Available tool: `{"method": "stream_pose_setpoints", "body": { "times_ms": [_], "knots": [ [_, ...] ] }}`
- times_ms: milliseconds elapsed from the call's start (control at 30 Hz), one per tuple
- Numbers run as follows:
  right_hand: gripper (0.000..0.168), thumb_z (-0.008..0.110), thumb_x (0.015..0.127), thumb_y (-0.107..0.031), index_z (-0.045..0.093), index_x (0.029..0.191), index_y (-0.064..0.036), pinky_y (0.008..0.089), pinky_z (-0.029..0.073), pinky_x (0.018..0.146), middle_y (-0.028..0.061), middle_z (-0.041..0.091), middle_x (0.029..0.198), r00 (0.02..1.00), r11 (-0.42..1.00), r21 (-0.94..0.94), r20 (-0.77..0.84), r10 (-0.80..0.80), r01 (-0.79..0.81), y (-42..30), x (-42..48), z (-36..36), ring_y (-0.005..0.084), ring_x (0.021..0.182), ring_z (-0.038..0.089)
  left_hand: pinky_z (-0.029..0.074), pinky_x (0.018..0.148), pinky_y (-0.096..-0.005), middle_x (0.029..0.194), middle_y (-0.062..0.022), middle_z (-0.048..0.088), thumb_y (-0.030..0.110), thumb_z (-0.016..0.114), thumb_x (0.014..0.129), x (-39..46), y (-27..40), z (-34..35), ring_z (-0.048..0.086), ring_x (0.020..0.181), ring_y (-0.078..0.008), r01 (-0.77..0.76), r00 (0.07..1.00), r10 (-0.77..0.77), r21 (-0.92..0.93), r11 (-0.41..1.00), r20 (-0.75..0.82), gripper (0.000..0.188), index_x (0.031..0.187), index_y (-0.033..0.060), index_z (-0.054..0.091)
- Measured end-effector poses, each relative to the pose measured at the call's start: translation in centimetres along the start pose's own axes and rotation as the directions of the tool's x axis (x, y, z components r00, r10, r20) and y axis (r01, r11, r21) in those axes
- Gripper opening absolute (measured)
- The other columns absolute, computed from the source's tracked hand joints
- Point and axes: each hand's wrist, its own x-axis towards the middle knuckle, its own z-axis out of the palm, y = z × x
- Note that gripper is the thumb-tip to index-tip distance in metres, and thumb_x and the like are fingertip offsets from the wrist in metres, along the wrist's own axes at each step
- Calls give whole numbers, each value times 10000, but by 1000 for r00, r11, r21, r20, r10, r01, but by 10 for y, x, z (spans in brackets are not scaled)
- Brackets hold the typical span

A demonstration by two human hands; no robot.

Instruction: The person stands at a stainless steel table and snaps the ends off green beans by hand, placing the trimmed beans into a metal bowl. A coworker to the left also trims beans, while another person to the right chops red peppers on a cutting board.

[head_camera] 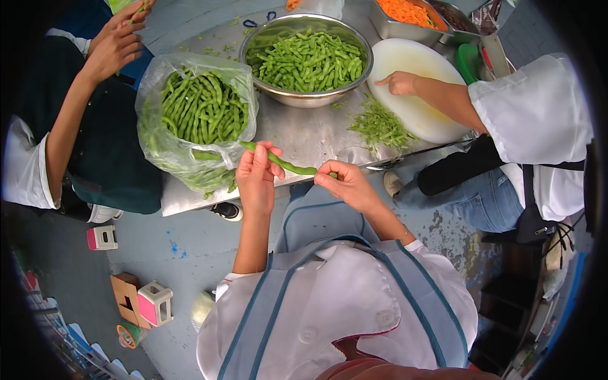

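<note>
A long green bean pod (292,166) is stretched between my two hands, just in front of the table's near edge. My left hand (258,175) pinches its left end between thumb and fingers. At the other end, my right hand (343,183) grips the tip, and a short green piece shows by its fingers. Left of my left hand stands an open clear plastic bag (147,118) full of whole green beans (204,109). Beyond my hands, a steel mixing bowl (304,97) holds short cut bean pieces (311,61). A pile of thin green trimmings (382,124) lies on the table to the right.
The steel table (289,126) carries a round white cutting board (437,111), with a co-worker's hand (401,84) pointing over it. Steel pans, one with shredded orange vegetable (408,13), stand at the back right. Another person's hands (114,45) are at left. Small stools (156,304) stand on the floor.
</note>
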Motion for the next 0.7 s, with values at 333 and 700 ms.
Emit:
{"method": "stream_pose_setpoints", "body": {
  "times_ms": [333, 700],
  "knots": [
    [143, 566, 841, -183, 645, 866, -67, 285, 424, 530, 98, 591, 672, 929, 762, -644, -243, -280, 61, -39, 27, -28, 189, 591, 557, 428, 553, -209, 823, -35, 553, 112, 542, 879, -14, -13, -5, 520, 622, -87, 23, 996, -43, 233, 972, 81, 187, 1014, -10, 587],
    [245, 561, 873, -250, 632, 800, -27, 204, 335, 552, -23, 502, 694, 976, 995, -88, 218, -30, 50, -8, 26, 2, 50, 626, 403, 437, 655, -214, 860, -36, 584, 65, 596, 840, -10, -21, -3, 539, 691, -96, 54, 997, -68, 251, 966, 48, 163, 985, -7, 587]
  ]
}}
